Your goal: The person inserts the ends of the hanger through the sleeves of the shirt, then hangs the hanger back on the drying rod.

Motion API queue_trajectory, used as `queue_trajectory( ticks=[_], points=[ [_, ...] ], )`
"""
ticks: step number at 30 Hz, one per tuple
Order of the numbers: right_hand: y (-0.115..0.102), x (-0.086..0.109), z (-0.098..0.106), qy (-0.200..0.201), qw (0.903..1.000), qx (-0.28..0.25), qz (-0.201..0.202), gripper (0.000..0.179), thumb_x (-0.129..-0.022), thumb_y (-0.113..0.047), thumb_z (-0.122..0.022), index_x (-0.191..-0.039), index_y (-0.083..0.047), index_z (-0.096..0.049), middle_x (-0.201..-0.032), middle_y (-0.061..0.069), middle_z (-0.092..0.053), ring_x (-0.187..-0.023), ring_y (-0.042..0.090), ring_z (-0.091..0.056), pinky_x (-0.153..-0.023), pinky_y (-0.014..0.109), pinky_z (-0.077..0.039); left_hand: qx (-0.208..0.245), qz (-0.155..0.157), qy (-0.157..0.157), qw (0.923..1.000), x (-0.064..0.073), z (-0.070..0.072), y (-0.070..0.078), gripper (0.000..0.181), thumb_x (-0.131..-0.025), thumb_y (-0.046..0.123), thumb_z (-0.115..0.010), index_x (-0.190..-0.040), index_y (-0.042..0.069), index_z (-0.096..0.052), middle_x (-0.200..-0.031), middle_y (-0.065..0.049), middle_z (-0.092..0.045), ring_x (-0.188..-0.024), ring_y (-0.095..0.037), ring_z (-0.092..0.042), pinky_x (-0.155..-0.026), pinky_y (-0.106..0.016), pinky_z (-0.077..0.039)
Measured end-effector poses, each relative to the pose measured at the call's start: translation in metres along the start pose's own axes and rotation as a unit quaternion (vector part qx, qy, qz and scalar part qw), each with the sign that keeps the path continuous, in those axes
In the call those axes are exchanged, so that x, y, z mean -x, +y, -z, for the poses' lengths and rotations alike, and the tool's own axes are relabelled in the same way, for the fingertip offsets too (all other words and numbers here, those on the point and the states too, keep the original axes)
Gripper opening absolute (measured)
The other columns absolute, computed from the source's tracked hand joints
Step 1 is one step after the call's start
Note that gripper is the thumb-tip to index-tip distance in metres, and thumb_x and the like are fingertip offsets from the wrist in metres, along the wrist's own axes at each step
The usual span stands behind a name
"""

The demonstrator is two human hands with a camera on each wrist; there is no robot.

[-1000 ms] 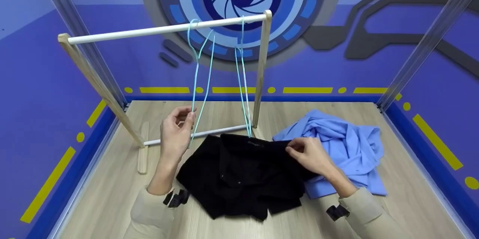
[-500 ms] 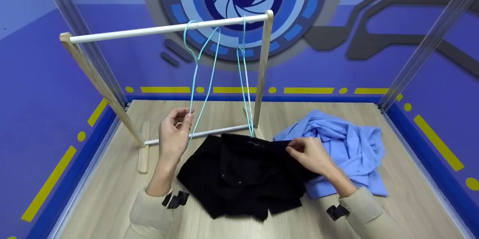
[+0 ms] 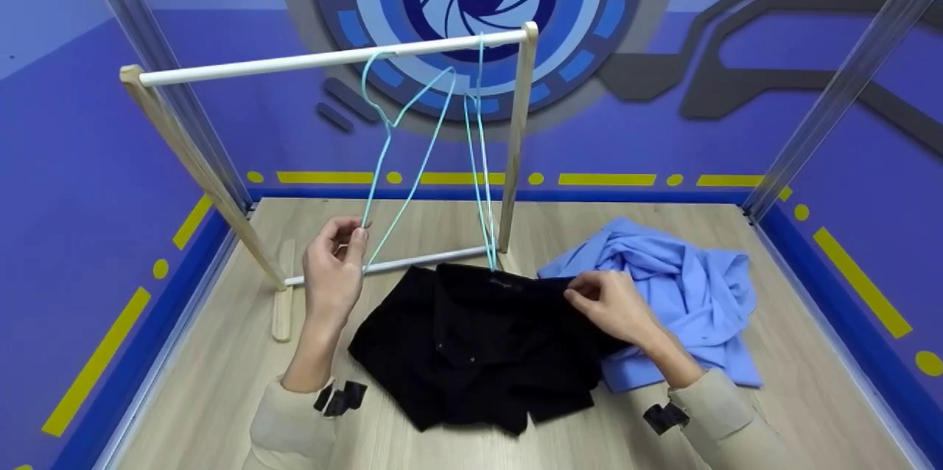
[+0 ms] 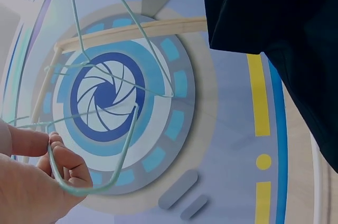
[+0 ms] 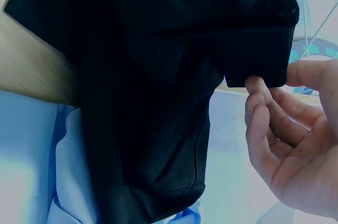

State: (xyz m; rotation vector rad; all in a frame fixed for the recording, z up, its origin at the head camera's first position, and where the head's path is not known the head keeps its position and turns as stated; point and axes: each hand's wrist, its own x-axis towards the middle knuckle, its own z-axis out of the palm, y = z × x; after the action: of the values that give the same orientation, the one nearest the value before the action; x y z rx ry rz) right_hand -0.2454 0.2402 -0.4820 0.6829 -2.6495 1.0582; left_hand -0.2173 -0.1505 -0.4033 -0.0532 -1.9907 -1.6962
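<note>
In the head view, my left hand pinches the near lower corner of a light-green wire hanger, whose hook is up at the rack's top bar. The left wrist view shows the bent end of this hanger between thumb and fingers. My right hand pinches the upper right edge of a black garment with small buttons and a label inside its top edge. Seen from the right wrist, the thumb and fingertips are at the corner of a black flap. A second hanger hangs farther right.
A rack with a white top bar and wooden legs stands on the wooden table. Its white lower bar runs behind the black garment. Crumpled blue cloth lies at the right, partly under the garment. Blue walls enclose the table.
My left hand has moved slightly left and down with the hanger's corner. The hanger has turned, its far shoulder swinging right. My right hand and the black garment have stayed in place.
</note>
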Motion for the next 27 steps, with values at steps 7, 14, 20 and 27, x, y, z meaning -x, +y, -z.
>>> queue_trajectory(
  ticks=[7, 14, 20, 27],
  points=[
    [-0.001, 0.0, 0.0, -0.004, 1.0, -0.006, -0.006, 0.004, -0.092, -0.008, -0.075, -0.089, -0.009, -0.077, -0.081, -0.004, -0.072, -0.072, 0.012, -0.066, -0.068, 0.03, -0.054, 0.01, -0.004, 0.006, 0.9999, 0.004, 0.003, -0.005, 0.014, -0.101, -0.004, -0.058, -0.11, -0.013, -0.065, -0.103, -0.018, -0.069, -0.092, -0.017, -0.062, -0.081, -0.021, -0.049],
    [-0.001, 0.0, 0.001, -0.002, 1.0, -0.004, 0.004, 0.004, -0.092, -0.009, -0.074, -0.089, -0.009, -0.078, -0.081, -0.005, -0.072, -0.072, 0.012, -0.066, -0.067, 0.032, -0.054, 0.015, 0.004, 0.014, 0.9998, 0.006, 0.007, -0.007, 0.016, -0.103, 0.001, -0.059, -0.112, -0.011, -0.066, -0.102, -0.016, -0.069, -0.093, -0.017, -0.063, -0.081, -0.021, -0.049],
    [0.0, -0.001, 0.001, -0.002, 1.0, 0.005, 0.001, 0.004, -0.091, -0.009, -0.075, -0.089, -0.009, -0.078, -0.079, -0.007, -0.072, -0.071, 0.01, -0.065, -0.067, 0.031, -0.053, 0.015, 0.012, 0.018, 0.9997, 0.007, 0.009, -0.009, 0.018, -0.102, 0.005, -0.064, -0.111, -0.01, -0.067, -0.101, -0.016, -0.068, -0.091, -0.019, -0.063, -0.081, -0.022, -0.049],
    [0.001, -0.001, 0.0, 0.0, 1.0, 0.006, 0.002, 0.004, -0.091, -0.01, -0.075, -0.089, -0.009, -0.078, -0.08, -0.006, -0.072, -0.071, 0.01, -0.066, -0.067, 0.032, -0.054, 0.01, 0.021, 0.025, 0.9994, 0.009, 0.015, -0.013, 0.018, -0.101, 0.007, -0.066, -0.11, -0.009, -0.068, -0.098, -0.019, -0.066, -0.089, -0.015, -0.062, -0.081, -0.022, -0.049]
  ],
)
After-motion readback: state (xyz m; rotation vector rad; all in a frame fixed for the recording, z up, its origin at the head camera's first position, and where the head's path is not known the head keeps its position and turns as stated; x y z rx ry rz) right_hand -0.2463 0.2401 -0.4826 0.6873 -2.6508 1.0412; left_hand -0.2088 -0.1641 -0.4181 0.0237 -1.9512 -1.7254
